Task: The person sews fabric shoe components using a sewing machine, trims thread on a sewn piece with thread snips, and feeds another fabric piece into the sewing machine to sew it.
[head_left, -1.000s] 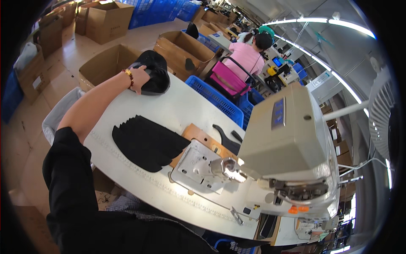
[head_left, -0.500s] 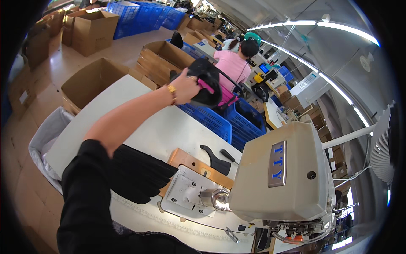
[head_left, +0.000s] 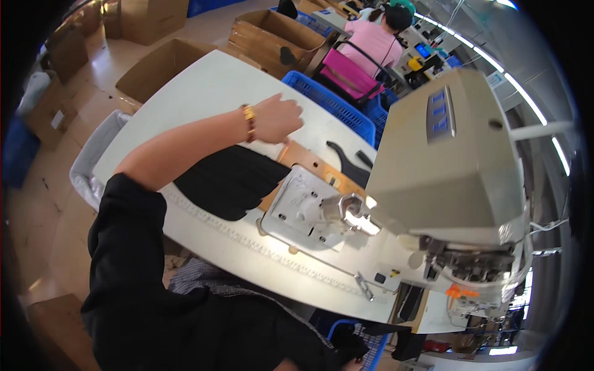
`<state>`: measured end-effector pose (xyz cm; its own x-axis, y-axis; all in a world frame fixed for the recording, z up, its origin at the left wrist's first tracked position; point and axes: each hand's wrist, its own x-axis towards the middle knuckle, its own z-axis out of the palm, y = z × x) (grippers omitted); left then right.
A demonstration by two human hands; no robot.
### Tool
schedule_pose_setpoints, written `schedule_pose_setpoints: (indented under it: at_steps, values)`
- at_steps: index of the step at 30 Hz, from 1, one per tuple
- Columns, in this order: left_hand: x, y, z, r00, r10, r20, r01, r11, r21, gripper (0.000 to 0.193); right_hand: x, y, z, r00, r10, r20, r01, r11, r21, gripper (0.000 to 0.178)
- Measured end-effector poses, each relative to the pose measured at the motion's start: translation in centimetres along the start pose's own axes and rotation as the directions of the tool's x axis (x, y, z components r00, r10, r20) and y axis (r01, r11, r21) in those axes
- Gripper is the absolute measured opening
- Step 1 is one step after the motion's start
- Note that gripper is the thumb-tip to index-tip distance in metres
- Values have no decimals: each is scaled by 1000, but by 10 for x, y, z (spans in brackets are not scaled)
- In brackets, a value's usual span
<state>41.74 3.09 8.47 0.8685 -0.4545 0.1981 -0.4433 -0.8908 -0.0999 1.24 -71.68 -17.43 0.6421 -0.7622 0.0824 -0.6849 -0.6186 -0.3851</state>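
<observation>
My left hand (head_left: 278,119), with a gold and dark bead bracelet at the wrist, is over the white table with fingers partly bent and apart, holding nothing. Just below it lies a fanned stack of flat black fabric pieces (head_left: 232,182). To its right is the sewing machine's metal plate (head_left: 300,201), beside a wooden strip (head_left: 303,156). Only a sliver of my right hand (head_left: 354,366) shows at the lower edge, next to black pieces (head_left: 350,344) by a blue basket (head_left: 374,346); its fingers are mostly hidden.
The beige sewing machine head (head_left: 445,154) stands at the right. A curved black piece (head_left: 348,162) and thread snips (head_left: 364,287) lie on the table (head_left: 204,86). Beyond are blue crates (head_left: 331,102), cardboard boxes (head_left: 272,37) and a seated person in pink (head_left: 374,40). A lined bin (head_left: 93,154) stands left.
My left hand has let go of the black item with pink on it and come back toward the fabric stack. The view has tilted down, and part of my right hand now shows.
</observation>
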Motion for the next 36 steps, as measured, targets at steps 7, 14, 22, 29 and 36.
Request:
schedule_pose_setpoints:
  at_steps: [7, 14, 22, 29, 36]
  values:
    - [-176, 78, -10, 979, -168, 115, 173, 984, -34, 32, -8, -126, -37, 777, -397, -488, 484, 873, 61, 42]
    - [-213, 118, 12, 964, -204, -168, 235, 953, 191, 40, -61, -353, -58, 459, -854, -246, 888, 436, 143, 35]
    - [-218, 86, -4, 943, -322, -80, 312, 943, -119, 37, -35, -362, -12, 529, -847, -44, 849, 529, 23, 30]
    - [-226, 70, -39, 689, -718, -97, 318, 420, -850, 18, -36, -368, -13, 501, -857, -119, 864, 488, 124, 22]
    - [-245, 143, -20, 611, -774, 166, 49, -172, -984, 27, -155, -441, -39, 275, -935, 225, 288, 303, 908, 33]
